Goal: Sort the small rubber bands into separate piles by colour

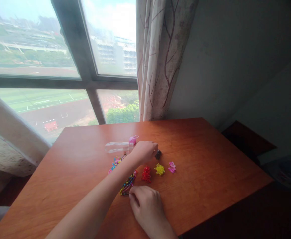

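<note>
My left hand (145, 151) reaches across the table with its fingers pinched together, right beside a small black pile (158, 154). What those fingers hold, if anything, is hidden. Nearer to me, my right hand (147, 204) rests with curled fingers at the lower end of a mixed pile of small coloured loop-shaped pieces (129, 182); its fingertips are too small to read. My left forearm covers part of the mixed pieces. To the right lie a red pile (146, 174), a yellow pile (159, 169) and a pink pile (172, 167) of similar pieces.
A clear plastic bottle (117, 146) with a pink cap (132, 140) lies on its side beyond my left forearm. The brown wooden table (197, 189) stands against a window and a patterned curtain (155, 59). Its right edge slopes down toward me.
</note>
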The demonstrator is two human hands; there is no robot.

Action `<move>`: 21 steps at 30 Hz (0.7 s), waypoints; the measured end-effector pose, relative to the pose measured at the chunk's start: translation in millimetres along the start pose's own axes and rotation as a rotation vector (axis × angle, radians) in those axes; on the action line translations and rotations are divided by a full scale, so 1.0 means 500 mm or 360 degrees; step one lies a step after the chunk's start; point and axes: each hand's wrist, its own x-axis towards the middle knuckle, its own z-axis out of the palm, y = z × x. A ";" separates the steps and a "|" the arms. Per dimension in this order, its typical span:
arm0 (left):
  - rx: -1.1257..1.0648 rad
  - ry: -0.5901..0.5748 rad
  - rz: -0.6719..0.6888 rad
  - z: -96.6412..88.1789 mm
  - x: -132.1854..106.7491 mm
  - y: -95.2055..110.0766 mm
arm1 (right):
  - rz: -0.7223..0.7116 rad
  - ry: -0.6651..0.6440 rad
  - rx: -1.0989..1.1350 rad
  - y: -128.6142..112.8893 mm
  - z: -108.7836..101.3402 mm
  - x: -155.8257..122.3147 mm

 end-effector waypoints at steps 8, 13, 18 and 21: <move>0.0015 0.0233 -0.0006 -0.044 -0.113 -0.015 | 0.0029 -0.0042 0.0019 0.001 -0.002 0.003; -0.0040 0.0306 -0.0088 -0.051 -0.220 -0.024 | 0.0018 -0.0038 0.0063 0.001 -0.006 0.001; -0.0431 0.0442 -0.0186 -0.017 -0.302 -0.032 | 0.0013 -0.0043 0.0073 0.004 -0.005 0.002; -0.0693 0.0473 -0.0244 0.021 -0.325 -0.039 | -0.0004 -0.0026 0.0060 0.005 -0.003 0.002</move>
